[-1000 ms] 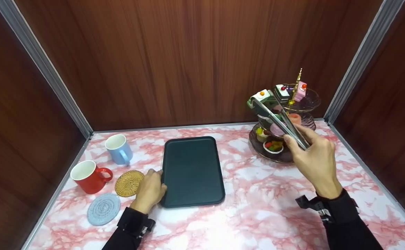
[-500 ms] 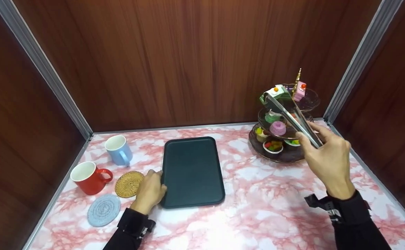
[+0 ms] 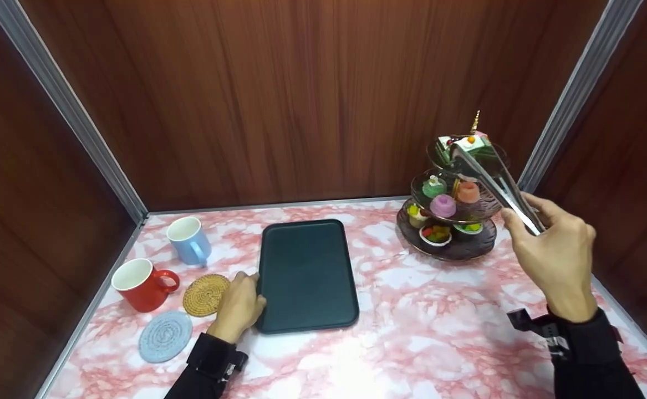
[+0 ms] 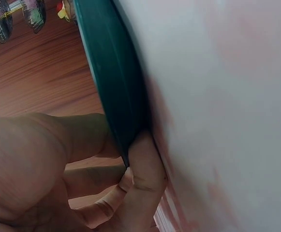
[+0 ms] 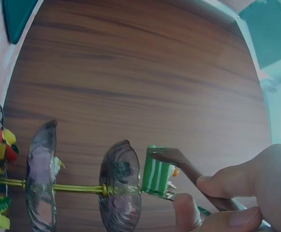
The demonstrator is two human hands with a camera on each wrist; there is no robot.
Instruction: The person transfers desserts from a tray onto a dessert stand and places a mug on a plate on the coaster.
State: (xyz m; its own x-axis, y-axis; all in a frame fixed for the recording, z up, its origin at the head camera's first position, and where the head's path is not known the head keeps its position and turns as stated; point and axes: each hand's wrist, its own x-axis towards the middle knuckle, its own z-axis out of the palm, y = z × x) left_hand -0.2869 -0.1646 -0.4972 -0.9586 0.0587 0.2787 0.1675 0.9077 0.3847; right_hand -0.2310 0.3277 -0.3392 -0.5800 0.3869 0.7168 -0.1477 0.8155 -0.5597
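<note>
My left hand (image 3: pixel 240 302) pinches the left rim of a dark green tray (image 3: pixel 309 277); the left wrist view shows fingers (image 4: pixel 147 162) curled under the tray's edge. In my right hand (image 3: pixel 557 249) is a pair of metal tongs (image 3: pixel 495 183), gripped between thumb and fingers. Their tips hold a green-and-white striped slice of cake (image 5: pixel 155 173) with an orange ball on its white top. The slice is right at the upper plate of a three-tier stand (image 3: pixel 456 253). In the head view the tongs hide part of that plate and its pink cake.
Small purple (image 3: pixel 443 205), green and orange cakes sit on the middle tier, and little filled cups (image 3: pixel 436 235) on the bottom one. At left stand a blue mug (image 3: pixel 189 241) and a red mug (image 3: pixel 144 288), near a woven coaster (image 3: pixel 204 296) and a grey-blue coaster (image 3: pixel 165 336).
My right hand has moved rightward with the tongs and cake, bringing the cake from left of the stand to its top tier. My left hand and the tray have stayed put.
</note>
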